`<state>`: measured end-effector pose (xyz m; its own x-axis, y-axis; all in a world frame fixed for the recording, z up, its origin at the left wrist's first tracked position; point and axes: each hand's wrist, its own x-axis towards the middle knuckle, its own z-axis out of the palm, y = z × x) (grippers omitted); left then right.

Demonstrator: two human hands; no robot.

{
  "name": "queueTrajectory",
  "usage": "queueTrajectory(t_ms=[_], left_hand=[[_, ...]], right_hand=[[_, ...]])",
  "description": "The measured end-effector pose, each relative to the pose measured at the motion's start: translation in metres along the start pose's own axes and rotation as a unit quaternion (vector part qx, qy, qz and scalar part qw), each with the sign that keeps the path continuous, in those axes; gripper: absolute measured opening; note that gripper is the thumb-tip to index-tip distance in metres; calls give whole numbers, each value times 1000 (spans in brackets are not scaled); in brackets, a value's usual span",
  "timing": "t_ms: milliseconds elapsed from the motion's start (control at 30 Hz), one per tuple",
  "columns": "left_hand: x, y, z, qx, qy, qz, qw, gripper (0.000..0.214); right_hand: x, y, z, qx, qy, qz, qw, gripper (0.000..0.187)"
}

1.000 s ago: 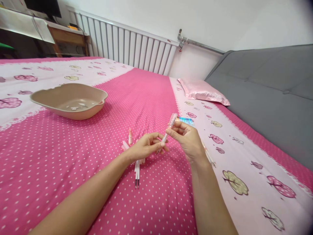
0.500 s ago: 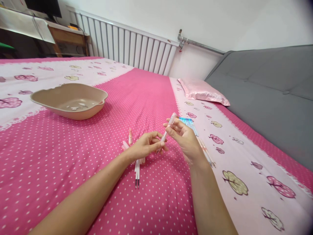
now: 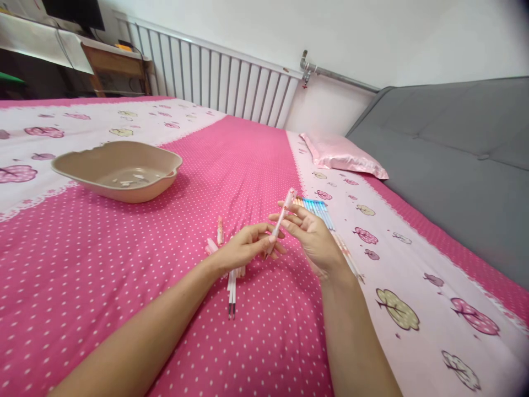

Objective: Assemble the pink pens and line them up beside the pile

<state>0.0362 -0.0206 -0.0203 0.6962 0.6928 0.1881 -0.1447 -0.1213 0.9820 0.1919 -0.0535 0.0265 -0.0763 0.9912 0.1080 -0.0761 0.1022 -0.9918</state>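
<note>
A slim pink-and-white pen point(image 3: 288, 205) slants up to the right between my two hands, above the bedspread. My left hand point(image 3: 243, 246) pinches its lower end between thumb and fingers. Around its upper part close the thumb and fingers of my right hand point(image 3: 312, 234). Under my left hand lie white pen refills point(image 3: 232, 292) with dark tips, partly hidden by the hand. A pink patterned pen piece point(image 3: 220, 230) and a paler pink piece point(image 3: 212, 245) rest just beyond my left wrist. Beyond my right hand is a row of blue pens point(image 3: 321, 212), partly covered.
A beige basin point(image 3: 157, 160) with small white bits in it stands at the left on the pink dotted bedspread point(image 3: 256, 358). More pale pens point(image 3: 349, 256) lie beside my right wrist. A pink pillow point(image 3: 343, 154) sits near the grey headboard point(image 3: 454, 143).
My right fingers have shifted slightly left and down along the pen, and its upper end now shows a red pattern. The left hand has barely moved.
</note>
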Motion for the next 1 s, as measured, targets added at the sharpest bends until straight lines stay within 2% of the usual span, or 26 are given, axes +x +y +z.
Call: queueTrajectory(t_ms=[567,867,1000], left_hand=[[-1,4,3,-16,-3,4,1000,27],[-2,5,2,1,2,0,1000,30],[-1,3,0,1,-3,3,1000,33]], right_hand=[[3,8,-2,-27,60,-2,998,49],[2,3,4,-23,50,-8,998,38],[0,0,2,-3,22,-16,1000,31]])
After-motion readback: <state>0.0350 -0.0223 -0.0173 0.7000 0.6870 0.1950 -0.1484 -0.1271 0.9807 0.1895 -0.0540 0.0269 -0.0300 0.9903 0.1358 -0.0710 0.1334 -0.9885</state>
